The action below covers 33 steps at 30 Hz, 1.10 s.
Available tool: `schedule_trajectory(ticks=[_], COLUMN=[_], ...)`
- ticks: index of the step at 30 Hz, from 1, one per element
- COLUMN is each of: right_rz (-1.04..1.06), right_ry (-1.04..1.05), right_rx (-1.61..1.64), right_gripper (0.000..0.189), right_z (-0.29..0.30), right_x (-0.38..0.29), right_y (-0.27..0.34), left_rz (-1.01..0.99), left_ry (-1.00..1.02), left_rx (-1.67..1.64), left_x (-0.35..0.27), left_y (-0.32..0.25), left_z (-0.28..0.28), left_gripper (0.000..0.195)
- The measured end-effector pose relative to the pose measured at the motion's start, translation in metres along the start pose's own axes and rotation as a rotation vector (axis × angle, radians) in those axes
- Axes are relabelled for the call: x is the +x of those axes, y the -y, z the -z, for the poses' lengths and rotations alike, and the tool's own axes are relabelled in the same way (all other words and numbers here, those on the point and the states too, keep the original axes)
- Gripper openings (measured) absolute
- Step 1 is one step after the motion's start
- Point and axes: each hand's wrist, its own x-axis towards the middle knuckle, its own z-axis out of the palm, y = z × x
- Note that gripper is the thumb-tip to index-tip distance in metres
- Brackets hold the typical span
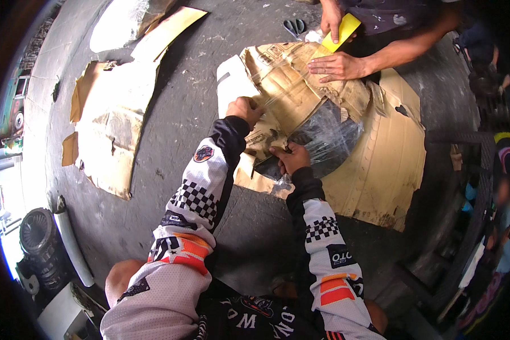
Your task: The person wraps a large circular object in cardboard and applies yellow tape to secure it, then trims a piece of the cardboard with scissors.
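Note:
Torn brown cardboard (289, 80) covers part of a round bundle on the floor, with clear plastic film (327, 136) stretched across a dark, curved surface. My left hand (246, 111) is at the bundle's left edge, fingers curled against the cardboard; its fingertips are partly hidden. Lower down, the thumb and forefinger of my right hand (295, 159) pinch together at the torn cardboard edge, where bunched film shows below them; exactly what they grip is hidden. Opposite me, another person's hand (338, 67) presses flat on the cardboard while their other hand (332, 19) holds a yellow strip (342, 32).
A larger cardboard sheet (374, 170) lies beneath the bundle's right side. Scissors (294, 28) rest near the other person. Loose cardboard (110, 127) is spread at left, beside a pale tube (73, 244) and dark ribbed parts (38, 233). A dark frame (484, 170) stands at right.

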Motion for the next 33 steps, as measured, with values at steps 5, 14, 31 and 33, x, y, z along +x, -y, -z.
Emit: schedule_trajectory(ticks=[5, 14, 31, 33], right_rz=[-0.062, 0.162, 0.106, 0.189], right_ry=[-0.004, -0.049, -0.072, -0.105], right_rx=[0.041, -0.146, -0.133, -0.197], right_gripper=[0.030, 0.026, 0.028, 0.027], right_z=[0.008, 0.001, -0.007, -0.007], right_x=[0.006, 0.027, 0.032, 0.042], right_y=[-0.009, -0.008, 0.012, -0.001], left_rz=[-0.010, -0.520, -0.533, -0.529], left_ry=[-0.063, -0.272, -0.245, -0.262], left_rx=[0.345, 0.847, 0.586, 0.544], left_x=[-0.001, -0.001, 0.037, 0.039], left_y=[-0.013, 0.006, 0.021, 0.023], left_z=[0.014, 0.002, 0.016, 0.014], left_gripper=[0.045, 0.050, 0.074, 0.077])
